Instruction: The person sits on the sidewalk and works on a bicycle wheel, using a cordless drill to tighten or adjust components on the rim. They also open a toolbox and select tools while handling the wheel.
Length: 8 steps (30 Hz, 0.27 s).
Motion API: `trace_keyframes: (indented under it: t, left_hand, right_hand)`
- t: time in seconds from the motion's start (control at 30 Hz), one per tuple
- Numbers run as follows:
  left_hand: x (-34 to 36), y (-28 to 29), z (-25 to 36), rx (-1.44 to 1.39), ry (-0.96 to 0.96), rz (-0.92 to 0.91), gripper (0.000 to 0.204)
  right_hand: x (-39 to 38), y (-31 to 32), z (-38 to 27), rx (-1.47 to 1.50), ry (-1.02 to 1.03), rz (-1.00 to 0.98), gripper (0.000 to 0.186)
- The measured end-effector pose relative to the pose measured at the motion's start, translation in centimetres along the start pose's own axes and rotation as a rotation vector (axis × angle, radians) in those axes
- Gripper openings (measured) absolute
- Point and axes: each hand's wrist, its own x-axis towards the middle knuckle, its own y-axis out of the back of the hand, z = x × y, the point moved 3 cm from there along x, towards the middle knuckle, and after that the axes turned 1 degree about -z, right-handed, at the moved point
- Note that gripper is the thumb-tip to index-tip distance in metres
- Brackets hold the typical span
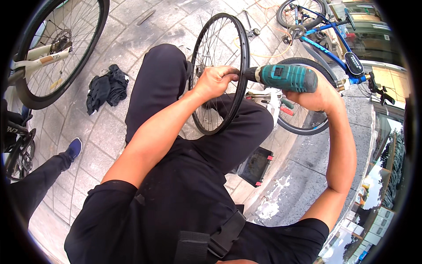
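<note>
A bare bicycle wheel (244,48), its black rim without a tyre, stands upright between my bent knees. With fingers curled closed, my left hand (215,82) pinches at the near side of the rim; whether a spoke or a nipple sits in the fingertips is hidden. My right hand (317,97) is wrapped round the grip of a teal and black cordless drill (288,77). The drill lies level, and its chuck points left, meeting the rim's outer face opposite my left fingertips. The bit's tip is hidden at the rim.
A blue bicycle (323,46) stands at the far right. Behind the drill are red- and green-handled tools (286,111). A black toolbox tray (257,166) sits by my right knee. A dark cloth (107,88) lies left, near another bicycle's wheel (99,31) and a person's shoe (74,148).
</note>
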Motion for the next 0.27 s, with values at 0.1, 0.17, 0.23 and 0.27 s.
trace_keyframes:
  t: [0.1,0.17,0.23,0.27]
  left_hand:
    - [0.1,-0.1,-0.3,0.062,-0.076,0.013,0.021]
    - [0.0,-0.3,-0.8,0.074,-0.103,0.020,0.021]
    - [-0.2,-0.3,-1.3,0.035,-0.064,0.017,0.020]
    - [-0.2,-0.3,-1.3,0.036,-0.064,0.018,0.020]
  right_hand:
    - [0.0,0.1,0.1,-0.009,-0.006,-0.005,0.033]
    - [0.0,0.0,0.2,-0.018,-0.001,-0.011,0.034]
    - [0.0,-0.1,0.5,-0.024,0.008,-0.014,0.035]
    - [0.0,0.0,0.2,-0.004,-0.005,-0.013,0.035]
